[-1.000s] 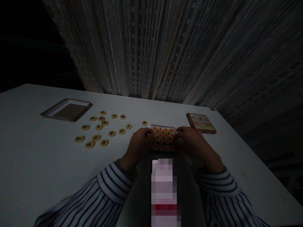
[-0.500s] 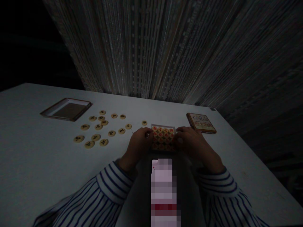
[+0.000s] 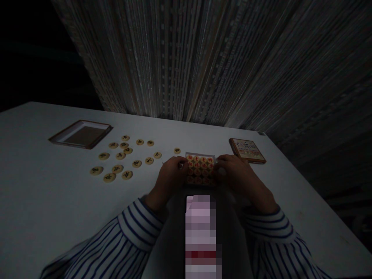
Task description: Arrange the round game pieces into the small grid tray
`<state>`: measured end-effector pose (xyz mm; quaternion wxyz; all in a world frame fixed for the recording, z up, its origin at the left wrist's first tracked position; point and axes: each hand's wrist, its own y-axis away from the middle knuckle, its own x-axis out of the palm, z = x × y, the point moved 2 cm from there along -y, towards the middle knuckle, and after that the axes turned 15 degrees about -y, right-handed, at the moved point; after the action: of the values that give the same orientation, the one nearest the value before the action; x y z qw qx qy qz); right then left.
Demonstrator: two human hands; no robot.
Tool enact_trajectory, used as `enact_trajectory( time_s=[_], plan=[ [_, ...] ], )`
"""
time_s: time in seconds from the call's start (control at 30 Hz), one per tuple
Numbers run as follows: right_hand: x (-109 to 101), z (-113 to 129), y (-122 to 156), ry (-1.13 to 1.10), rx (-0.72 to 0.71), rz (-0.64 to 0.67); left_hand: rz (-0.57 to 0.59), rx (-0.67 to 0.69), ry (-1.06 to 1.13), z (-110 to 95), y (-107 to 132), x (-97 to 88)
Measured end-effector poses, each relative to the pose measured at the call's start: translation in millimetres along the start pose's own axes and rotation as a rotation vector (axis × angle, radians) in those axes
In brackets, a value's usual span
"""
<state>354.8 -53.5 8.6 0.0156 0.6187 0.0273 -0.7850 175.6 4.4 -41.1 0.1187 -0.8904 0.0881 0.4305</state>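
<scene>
A small clear tray (image 3: pixel 200 155) packed with round red-marked game pieces (image 3: pixel 200 167) lies on the white table (image 3: pixel 43 201) in front of me. My left hand (image 3: pixel 170 176) curls against the tray's left side, fingers closed on its edge. From the other side, my right hand (image 3: pixel 236 176) grips the tray's right edge with bent fingers. Several loose round pieces with dark marks (image 3: pixel 122 159) are scattered to the left of the tray. Both my sleeves are striped.
An open shallow box half (image 3: pixel 81 133) sits at the far left of the table. A printed box lid (image 3: pixel 247 150) lies at the right, beyond my right hand. A patterned wall rises behind the table. The scene is dim.
My right hand has shifted slightly left, closer against the tray. The left hand and the loose pieces have hardly moved.
</scene>
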Motion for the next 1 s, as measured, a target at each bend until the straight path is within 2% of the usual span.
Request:
enact_trajectory(
  time_s=[0.1, 0.2, 0.3, 0.53, 1.0],
  plan=[
    [-3.5, -2.3, -0.8, -0.026, 0.041, -0.034, -0.004, 0.002, 0.007, 0.2, 0.0, 0.2],
    [-4.5, -5.4, -1.5, -0.045, 0.145, -0.064, -0.010, -0.002, 0.033, 1.3, 0.2, 0.8],
    [0.1, -9.4, -2.3, -0.110, 0.198, -0.042, -0.015, -0.005, 0.054, 2.5, 0.5, 1.6],
    [13.2, -17.1, -3.8, -0.176, 0.194, 0.022, -0.017, -0.001, -0.006, 2.4, 1.1, 1.6],
    [15.1, -15.3, -4.5, -0.193, 0.153, 0.035, -0.004, 0.001, -0.043, 1.1, 1.5, -1.2]
  ],
)
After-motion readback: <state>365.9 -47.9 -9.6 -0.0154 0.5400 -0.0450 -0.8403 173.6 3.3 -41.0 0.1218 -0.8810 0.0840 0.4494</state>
